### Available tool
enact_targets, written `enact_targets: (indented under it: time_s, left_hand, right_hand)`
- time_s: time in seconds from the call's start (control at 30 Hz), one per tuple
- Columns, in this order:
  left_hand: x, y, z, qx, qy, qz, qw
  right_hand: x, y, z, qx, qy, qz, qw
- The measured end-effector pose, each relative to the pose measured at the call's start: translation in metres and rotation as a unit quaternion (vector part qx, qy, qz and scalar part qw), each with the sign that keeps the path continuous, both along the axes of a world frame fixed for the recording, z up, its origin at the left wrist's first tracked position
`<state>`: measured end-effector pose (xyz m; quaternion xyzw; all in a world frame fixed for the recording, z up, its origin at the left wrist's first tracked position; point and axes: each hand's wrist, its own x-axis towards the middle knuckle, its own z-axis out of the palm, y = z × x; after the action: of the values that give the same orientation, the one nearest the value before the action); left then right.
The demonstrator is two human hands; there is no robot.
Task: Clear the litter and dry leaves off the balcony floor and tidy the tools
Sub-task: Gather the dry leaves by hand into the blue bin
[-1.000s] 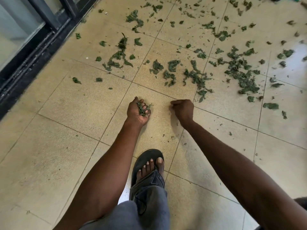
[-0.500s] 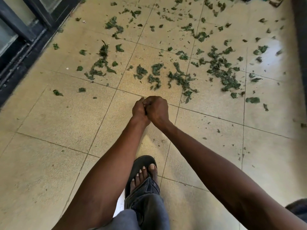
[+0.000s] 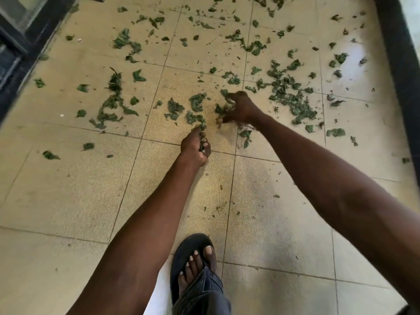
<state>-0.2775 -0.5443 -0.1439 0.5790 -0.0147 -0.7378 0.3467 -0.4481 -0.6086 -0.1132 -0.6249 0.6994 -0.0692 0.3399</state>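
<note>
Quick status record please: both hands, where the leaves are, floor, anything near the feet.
left hand: grips a bunch of collected leaves
right hand: fingers curled, raking leaves off the floor, blurred
leaves: scattered across the far tiles, thickest beyond the right hand
floor: beige tiles, only crumbs nearby
sandal: dark, on one foot, bottom centre
tools: none in view

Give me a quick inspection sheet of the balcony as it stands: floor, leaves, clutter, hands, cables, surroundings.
Surface: beige tiled floor, dusty with fine crumbs near the foot.
Job's things: green leaves scattered over the far tiles; no tools seen.
Clutter: small white scraps among the leaves on the left.
Hands: left hand holds a bunch of leaves in curled fingers; right hand, blurred, claws at a clump of leaves.
Cables: nothing seen.
Surroundings: dark door frame at left, dark edge at right, sandal below.
</note>
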Motion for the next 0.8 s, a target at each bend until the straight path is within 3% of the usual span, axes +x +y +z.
enact_targets:
  time_s: [0.1,0.3,0.43,0.53,0.67,0.8]
  left_hand:
    - [-0.002,-0.009,-0.001,-0.005,0.013,-0.022,1.000]
    - [0.012,-0.017,-0.008,-0.005,0.012,-0.039,0.999]
    - [0.023,-0.022,-0.013,-0.012,0.005,-0.023,1.000]
    - [0.018,-0.016,-0.012,-0.009,0.006,-0.014,1.000]
    - [0.004,-0.004,-0.010,-0.009,0.017,-0.025,1.000]
    - [-0.003,0.002,-0.007,-0.003,-0.002,-0.028,1.000]
  right_hand:
    - [-0.006,-0.038,-0.006,0.054,0.121,0.075,0.988]
    - [0.004,-0.072,-0.021,0.091,0.150,0.130,0.976]
    - [0.008,-0.050,-0.046,0.047,0.164,0.181,0.968]
    - [-0.007,-0.031,-0.059,-0.048,0.148,0.210,0.965]
    - [-0.031,-0.006,-0.049,-0.119,0.162,0.195,0.960]
    - [-0.068,-0.006,-0.058,-0.061,0.158,0.121,0.978]
